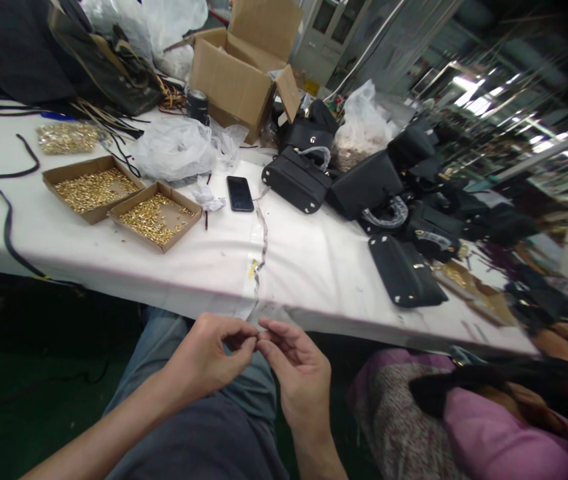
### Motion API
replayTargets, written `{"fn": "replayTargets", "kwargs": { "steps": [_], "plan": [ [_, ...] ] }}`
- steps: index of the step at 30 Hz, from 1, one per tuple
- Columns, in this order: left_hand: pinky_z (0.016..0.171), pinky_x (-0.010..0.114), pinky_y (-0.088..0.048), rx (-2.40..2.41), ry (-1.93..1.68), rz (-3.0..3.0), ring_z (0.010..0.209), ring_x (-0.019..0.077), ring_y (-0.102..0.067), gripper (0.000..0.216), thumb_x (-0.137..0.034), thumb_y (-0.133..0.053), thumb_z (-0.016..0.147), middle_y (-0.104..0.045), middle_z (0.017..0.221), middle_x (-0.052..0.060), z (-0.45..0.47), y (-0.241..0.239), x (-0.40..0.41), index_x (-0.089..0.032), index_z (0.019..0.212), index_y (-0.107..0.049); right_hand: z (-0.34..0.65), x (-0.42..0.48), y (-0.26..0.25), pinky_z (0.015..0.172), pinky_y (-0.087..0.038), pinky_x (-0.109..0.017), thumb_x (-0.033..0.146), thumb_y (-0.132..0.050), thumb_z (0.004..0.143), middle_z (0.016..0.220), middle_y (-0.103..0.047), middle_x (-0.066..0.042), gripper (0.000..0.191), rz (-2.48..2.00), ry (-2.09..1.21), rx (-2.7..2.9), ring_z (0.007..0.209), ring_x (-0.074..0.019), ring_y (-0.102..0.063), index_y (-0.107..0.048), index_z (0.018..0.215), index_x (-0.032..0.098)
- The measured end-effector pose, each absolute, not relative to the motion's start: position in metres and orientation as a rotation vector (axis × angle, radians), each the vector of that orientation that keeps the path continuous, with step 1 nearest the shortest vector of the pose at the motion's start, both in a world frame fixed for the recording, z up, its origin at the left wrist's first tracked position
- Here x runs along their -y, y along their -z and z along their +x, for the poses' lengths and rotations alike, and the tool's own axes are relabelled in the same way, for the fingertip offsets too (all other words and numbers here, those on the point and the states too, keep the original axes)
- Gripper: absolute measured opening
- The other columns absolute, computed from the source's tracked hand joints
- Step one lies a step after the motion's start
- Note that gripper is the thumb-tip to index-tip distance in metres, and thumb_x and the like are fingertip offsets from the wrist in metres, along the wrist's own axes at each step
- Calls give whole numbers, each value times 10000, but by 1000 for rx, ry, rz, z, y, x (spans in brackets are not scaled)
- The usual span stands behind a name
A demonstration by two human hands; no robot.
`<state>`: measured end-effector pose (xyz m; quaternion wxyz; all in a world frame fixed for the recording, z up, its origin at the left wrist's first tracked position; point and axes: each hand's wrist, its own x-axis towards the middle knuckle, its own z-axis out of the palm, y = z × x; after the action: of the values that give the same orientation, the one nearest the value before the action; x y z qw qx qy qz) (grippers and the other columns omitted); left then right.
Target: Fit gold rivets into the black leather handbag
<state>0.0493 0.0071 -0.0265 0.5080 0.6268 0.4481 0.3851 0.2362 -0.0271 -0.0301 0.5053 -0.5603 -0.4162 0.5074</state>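
Note:
My left hand (221, 347) and my right hand (297, 363) meet over my lap, just below the table's front edge. The left thumb and forefinger are pinched together. Their tips touch the right thumb and forefinger, and whatever lies between them is too small to make out. The other right fingers are loosely curled. Beyond my hands, two shallow cardboard trays (95, 213) (164, 248) stand on the white table (309, 280), holding many small gold-coloured metal pieces (141, 220). A black phone (240, 194) lies flat to their right.
Black handbags (297, 179) are heaped at the right, one bag (407, 270) lying nearer the edge. A cardboard box (229, 83), plastic bags (174, 150) and a dark can (197, 105) stand behind. A black strap (9, 220) hangs over the left edge. Another person (414, 413) sits close at right.

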Motion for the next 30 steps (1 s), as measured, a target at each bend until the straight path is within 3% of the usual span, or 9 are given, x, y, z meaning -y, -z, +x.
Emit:
{"fn": "replayTargets", "kwargs": {
  "steps": [6, 11, 17, 25, 30],
  "plan": [
    [632, 208, -434, -1064, -932, 1564, 658, 101, -624, 182, -157, -667, 930, -720, 730, -31, 48, 31, -7, -206, 952, -841, 245, 27, 27, 960, -714, -360, 259, -861, 972, 1211, -843, -88, 263, -1385, -1141, 1228, 1017, -247, -830, -835, 1234, 260],
    [615, 230, -400, -1088, -968, 1669, 616, 94, -564, 159, -132, -644, 897, -641, 667, -33, 47, 36, -7, -172, 792, -756, 250, 28, 23, 998, -703, -409, 233, -780, 1031, 1240, -833, -91, 247, -1396, -1035, 1474, 1070, -272, -828, -828, 1271, 269],
    [575, 230, -374, -1125, -1140, 1698, 566, 82, -548, 114, -88, -667, 818, -640, 645, -44, 47, 32, -5, -169, 768, -728, 243, 33, 13, 1078, -660, -468, 166, -686, 1074, 1244, -829, -89, 244, -1314, -907, 1538, 1149, -289, -811, -815, 1249, 277],
    [574, 215, -401, -1137, -1250, 1714, 553, 72, -582, 129, -67, -673, 807, -657, 650, -56, 51, 22, 0, -184, 758, -697, 238, 42, 6, 1010, -684, -475, 74, -677, 1026, 1281, -829, -69, 376, -1235, -737, 1566, 1128, -308, -825, -823, 1261, 328],
    [590, 201, -475, -1220, -1253, 1652, 568, 91, -662, 103, -90, -713, 808, -697, 650, -50, 46, 22, -2, -183, 764, -725, 237, 46, 6, 1003, -694, -476, 80, -682, 1033, 1283, -825, -86, 351, -1235, -728, 1493, 1119, -304, -826, -823, 1254, 313]
  ]
}}
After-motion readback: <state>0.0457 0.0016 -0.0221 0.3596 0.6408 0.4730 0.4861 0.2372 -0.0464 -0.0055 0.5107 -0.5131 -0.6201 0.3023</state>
